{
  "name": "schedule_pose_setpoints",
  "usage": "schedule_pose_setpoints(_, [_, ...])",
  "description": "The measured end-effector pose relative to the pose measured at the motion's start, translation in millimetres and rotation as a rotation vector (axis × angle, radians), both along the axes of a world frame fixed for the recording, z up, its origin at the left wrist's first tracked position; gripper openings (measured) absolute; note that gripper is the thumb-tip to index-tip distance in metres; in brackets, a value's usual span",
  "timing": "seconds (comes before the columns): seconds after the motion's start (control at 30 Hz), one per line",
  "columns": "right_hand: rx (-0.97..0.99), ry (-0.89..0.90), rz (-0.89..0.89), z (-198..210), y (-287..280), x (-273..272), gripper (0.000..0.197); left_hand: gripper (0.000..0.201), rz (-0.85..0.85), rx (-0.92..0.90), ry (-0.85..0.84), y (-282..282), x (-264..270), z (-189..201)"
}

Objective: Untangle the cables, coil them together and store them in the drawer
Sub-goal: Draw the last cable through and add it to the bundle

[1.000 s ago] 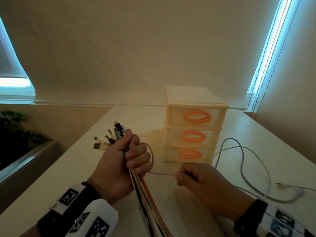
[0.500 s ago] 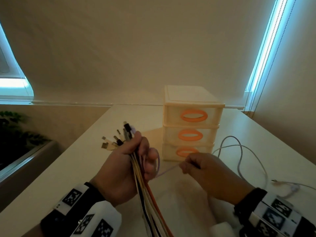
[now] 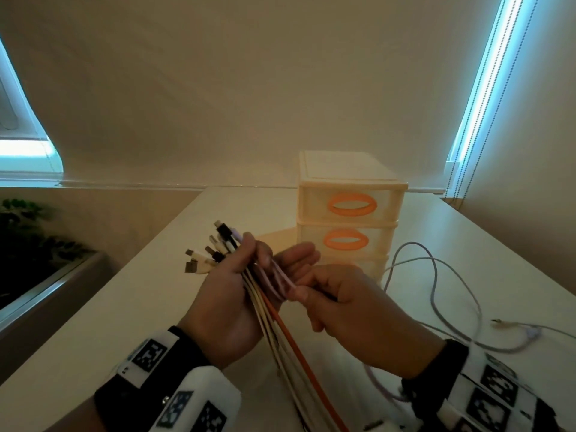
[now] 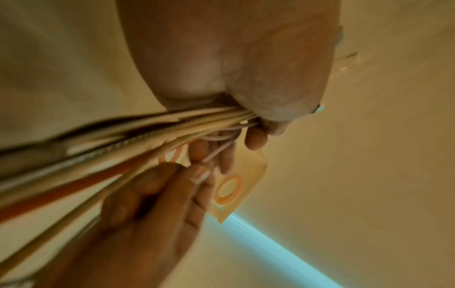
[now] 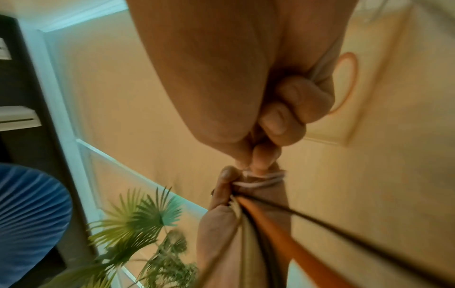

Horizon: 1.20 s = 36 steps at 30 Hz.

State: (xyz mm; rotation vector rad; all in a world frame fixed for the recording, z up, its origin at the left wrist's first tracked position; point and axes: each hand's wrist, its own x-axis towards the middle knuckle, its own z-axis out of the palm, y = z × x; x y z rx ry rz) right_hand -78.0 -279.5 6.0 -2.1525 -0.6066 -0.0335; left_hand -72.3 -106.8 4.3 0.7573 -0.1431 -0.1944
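My left hand [image 3: 249, 275] holds a bundle of cables [image 3: 280, 338] upright. The thumb pins it to the palm and the fingers stretch out toward the drawer unit [image 3: 349, 188]. Several plugs [image 3: 215, 247] stick out above the hand, and an orange cable [image 3: 299, 353] runs down with the rest. My right hand [image 3: 343, 304] pinches a lilac cable [image 3: 436, 294] right at the left palm, where two strands lie across it. The rest of the lilac cable loops over the table to the right. The left wrist view shows the same pinch [image 4: 216, 152]; the right wrist view shows the lilac strands [image 5: 261, 181].
The cream three-drawer unit has orange handles and all its drawers are closed. A thin cable with a small plug [image 3: 530, 327] lies at the table's right. A plant [image 3: 28, 244] stands beyond the table's left edge. Blind cords [image 3: 461, 169] hang at the right wall.
My left fingers have uncurled from a fist round the bundle and now stretch out. My right hand has moved left and up, bringing the lilac cable onto the left palm.
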Motion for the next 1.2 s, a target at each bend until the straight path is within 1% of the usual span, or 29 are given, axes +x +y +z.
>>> schedule_pose_setpoints(0.1, [0.024,0.252,0.038,-6.8,-9.9,5.8,0.032,0.052,0.069,-0.155,0.053,2.0,0.6,1.5])
schedule_pose_setpoints(0.17, [-0.015,0.412,0.065,-7.2,-19.5,7.1,0.032,0.050,0.085,-0.187,0.057,5.1,2.6,0.8])
schedule_pose_setpoints(0.2, [-0.058,0.450,0.055,-7.2,-24.8,7.6,0.032,0.050,0.092,-0.195,0.057,7.7,4.2,0.1])
schedule_pose_setpoints(0.27, [-0.095,0.489,0.018,-7.6,-33.8,7.9,0.029,0.050,0.101,-0.211,0.053,13.6,7.3,-0.7])
schedule_pose_setpoints(0.33, [-0.073,0.528,0.003,-7.5,-36.2,7.4,0.027,0.051,0.092,-0.233,0.040,17.1,7.7,0.3])
schedule_pose_setpoints(0.47, [-0.069,0.520,-0.005,-7.9,-27.3,5.0,0.025,0.049,0.021,-0.264,-0.015,21.3,7.3,2.7])
schedule_pose_setpoints(0.5, [-0.039,0.540,0.004,-8.7,-27.6,5.3,0.024,0.047,-0.021,-0.268,-0.043,24.9,8.3,1.7])
schedule_pose_setpoints(0.57, [0.050,0.576,0.034,-9.5,-32.0,6.2,0.022,0.043,-0.164,-0.279,-0.131,31.8,9.5,1.1])
schedule_pose_setpoints(0.63, [0.153,0.515,0.010,-8.5,-37.2,7.9,0.020,0.043,-0.275,-0.261,-0.199,34.8,9.5,2.7])
schedule_pose_setpoints(0.7, [0.252,0.328,-0.071,-7.6,-37.9,8.2,0.020,0.044,-0.327,-0.218,-0.235,31.8,8.2,2.6])
schedule_pose_setpoints(0.77, [0.311,0.128,-0.128,-8.6,-33.3,7.0,0.018,0.044,-0.379,-0.186,-0.250,25.4,5.1,1.1])
schedule_pose_setpoints(0.8, [0.325,0.082,-0.134,-10.0,-30.0,6.4,0.017,0.044,-0.407,-0.178,-0.247,23.0,4.0,-0.4])
schedule_pose_setpoints(0.83, [0.327,0.080,-0.134,-11.6,-27.0,6.2,0.017,0.044,-0.435,-0.173,-0.244,21.4,3.1,-1.6])
schedule_pose_setpoints(0.9, [0.262,0.185,-0.103,-13.2,-25.8,6.0,0.018,0.044,-0.468,-0.176,-0.245,21.3,2.4,-0.8])
schedule_pose_setpoints(1.0, [0.121,0.485,0.026,-10.5,-36.2,7.1,0.020,0.046,-0.455,-0.208,-0.278,28.8,4.2,4.7])
schedule_pose_setpoints(1.07, [0.123,0.650,0.095,-7.9,-47.4,8.7,0.019,0.046,-0.435,-0.217,-0.291,33.3,5.8,7.2])
schedule_pose_setpoints(1.13, [0.149,0.755,0.136,-4.0,-55.8,9.7,0.018,0.046,-0.427,-0.213,-0.288,34.0,5.3,8.4])
schedule_pose_setpoints(1.2, [0.085,0.765,0.164,0.5,-56.8,8.3,0.020,0.047,-0.450,-0.213,-0.278,33.9,3.2,10.7])
